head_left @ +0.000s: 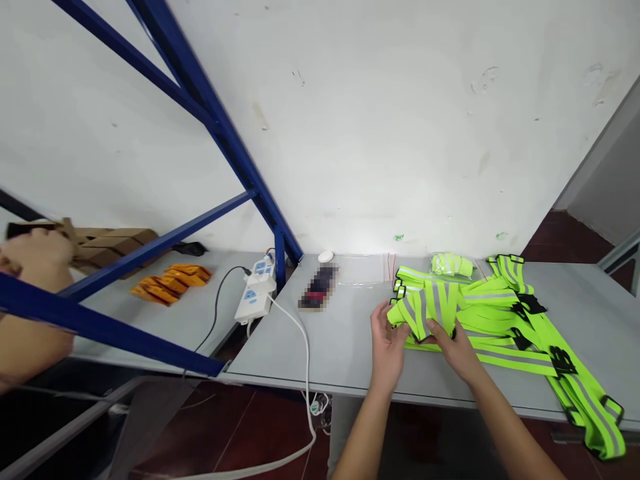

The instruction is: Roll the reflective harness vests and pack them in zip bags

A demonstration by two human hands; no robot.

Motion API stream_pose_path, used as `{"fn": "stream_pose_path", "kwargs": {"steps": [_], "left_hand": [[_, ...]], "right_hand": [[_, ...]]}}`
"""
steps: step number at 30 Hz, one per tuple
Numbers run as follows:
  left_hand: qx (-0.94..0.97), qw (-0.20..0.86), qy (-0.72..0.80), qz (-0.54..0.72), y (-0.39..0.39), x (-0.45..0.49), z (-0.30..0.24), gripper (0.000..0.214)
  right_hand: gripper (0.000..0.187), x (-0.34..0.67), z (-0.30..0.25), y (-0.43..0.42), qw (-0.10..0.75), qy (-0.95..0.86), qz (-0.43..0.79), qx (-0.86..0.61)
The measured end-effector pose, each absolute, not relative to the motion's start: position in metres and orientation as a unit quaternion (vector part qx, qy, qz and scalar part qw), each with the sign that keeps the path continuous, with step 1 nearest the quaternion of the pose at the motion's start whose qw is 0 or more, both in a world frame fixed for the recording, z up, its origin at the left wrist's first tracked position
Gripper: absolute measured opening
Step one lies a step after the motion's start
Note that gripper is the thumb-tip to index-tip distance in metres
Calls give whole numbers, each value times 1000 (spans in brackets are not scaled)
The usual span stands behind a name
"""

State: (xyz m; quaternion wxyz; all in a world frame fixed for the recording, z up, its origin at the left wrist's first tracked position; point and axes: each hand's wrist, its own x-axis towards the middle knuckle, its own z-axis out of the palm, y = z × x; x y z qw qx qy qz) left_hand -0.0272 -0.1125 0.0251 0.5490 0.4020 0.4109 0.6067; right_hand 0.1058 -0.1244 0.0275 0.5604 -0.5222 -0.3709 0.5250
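And here are the two hands up close: the left hand (387, 350) has its fingers clamped on the left side of a lime bundle (433, 307), and the right hand (456, 352) pinches its lower right, thumb across the front, other fingers mostly tucked out of sight. The bundle, folded strap with silver stripes, is up at the left end of the pile (493, 325); whether the two touch, I can't tell.

The pile itself: lime straps and black buckles strung across the counter (340, 350), right end hanging over the front edge. Well left of the pile, a white cord (307, 360) drops past that edge from a power strip (256, 293); nearer the pile, something pixelated (320, 287), too blurred to name.

Now the bags! Just behind the pile, a clear bag (451, 265) with a striped lime roll inside. Behind and left of the pile, a second clear bag (361, 271) lies flat, red lines near its right end, a white disc (325, 257) off its left.

Far left of the pile, past the blue frame (237, 157): orange packets (173, 283), contents hidden, then brown boxes (117, 247) and a co-worker's hand (43, 250), fingers bent round something dark.
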Motion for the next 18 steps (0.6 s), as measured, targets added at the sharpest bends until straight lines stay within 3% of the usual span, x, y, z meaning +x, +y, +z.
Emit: {"fn": "stream_pose_path", "kwargs": {"steps": [4,13,18], "left_hand": [[440,595,367,563,-107,-40,21,32],[445,518,454,572,-93,-41,2,46],[449,424,489,616,-100,-38,-6,41]], "right_hand": [[61,106,25,-126,539,-369,605,-455],[68,100,5,-113,552,-316,644,-424],[67,101,-12,-113,566,-311,584,-493]]}}
